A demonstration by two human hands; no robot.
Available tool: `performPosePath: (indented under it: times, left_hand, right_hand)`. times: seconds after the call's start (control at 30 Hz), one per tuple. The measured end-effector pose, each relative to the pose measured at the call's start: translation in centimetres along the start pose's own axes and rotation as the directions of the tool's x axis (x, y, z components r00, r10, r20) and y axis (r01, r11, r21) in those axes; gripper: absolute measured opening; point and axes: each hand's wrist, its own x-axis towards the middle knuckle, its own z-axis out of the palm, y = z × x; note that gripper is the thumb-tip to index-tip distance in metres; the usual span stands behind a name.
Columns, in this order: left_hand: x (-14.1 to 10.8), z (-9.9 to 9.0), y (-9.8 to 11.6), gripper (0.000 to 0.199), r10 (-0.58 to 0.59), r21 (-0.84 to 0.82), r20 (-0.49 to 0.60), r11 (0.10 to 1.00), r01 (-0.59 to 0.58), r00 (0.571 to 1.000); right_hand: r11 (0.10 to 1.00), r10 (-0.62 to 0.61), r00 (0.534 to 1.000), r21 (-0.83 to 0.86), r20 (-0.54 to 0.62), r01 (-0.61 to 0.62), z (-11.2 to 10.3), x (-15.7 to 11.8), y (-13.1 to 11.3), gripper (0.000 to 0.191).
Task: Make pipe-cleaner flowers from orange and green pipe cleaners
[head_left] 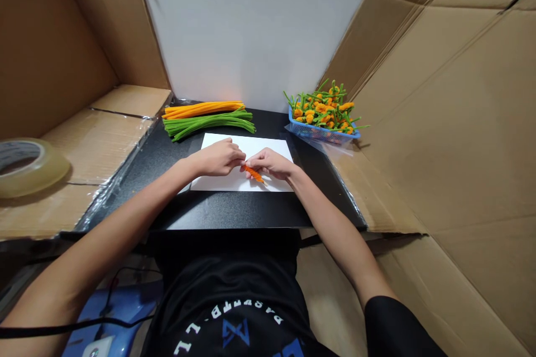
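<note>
— Cardboard panels wall in a black tabletop. What's happening at its middle?

— Over a white paper sheet, both hands hold a short orange pipe-cleaner piece. Its long axis slants from between the fingertips down toward the lower right, ending in a thin tip over the paper.

— How's the grip?

— Closed and close together. The right hand pinches the fuzzy piece, and the left hand meets it at the upper end, fingertips nearly touching.

— And beyond the paper?

— Two loose bundles lie side by side: orange pipe cleaners and green pipe cleaners, long, soft and slightly bent. To the right, a blue plastic basket holds a heap of orange-and-green pipe-cleaner flowers. A clear tape roll sits on the cardboard at the left.
</note>
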Motion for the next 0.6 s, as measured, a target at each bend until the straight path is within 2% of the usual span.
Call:
performPosePath:
  times: [0.13,0.2,0.3,0.4,0.5,0.6]
  left_hand:
    - [-0.2,0.1,-0.2,0.027,-0.020,-0.026,-0.034,0.999,0.020,0.999]
    - [-0.3,0.1,-0.6,0.026,-0.051,-0.017,-0.054,0.999,0.050,0.997]
    - [-0.7,0.0,-1.5,0.027,-0.123,0.036,-0.110,0.991,0.128,0.986]
    - [-1.0,0.0,-2.4,0.029,-0.215,0.079,-0.207,0.969,0.235,0.954]
    - [-1.1,0.1,-2.9,0.030,-0.273,0.102,-0.273,0.945,0.310,0.922]
    - [-1.1,0.3,-3.0,0.031,-0.279,0.116,-0.283,0.940,0.322,0.918]
  right_hand:
    - [0.998,0.037,0.995,0.037,0.089,-0.041,-0.6,-0.3,-0.3,0.045]
    - [0.997,0.045,0.996,0.062,0.076,-0.050,-0.8,-0.5,-0.7,0.047]
    - [0.997,0.026,0.999,0.076,-0.037,-0.023,-1.2,-0.8,-1.0,0.046]
    - [0.997,-0.030,0.987,0.068,-0.160,0.042,-1.6,-0.7,-1.0,0.046]
    - [0.989,-0.147,0.950,-0.014,-0.277,0.149,-1.5,-0.2,-0.5,0.048]
    - [0.970,-0.242,0.898,-0.109,-0.367,0.217,-1.1,0.4,-0.2,0.048]
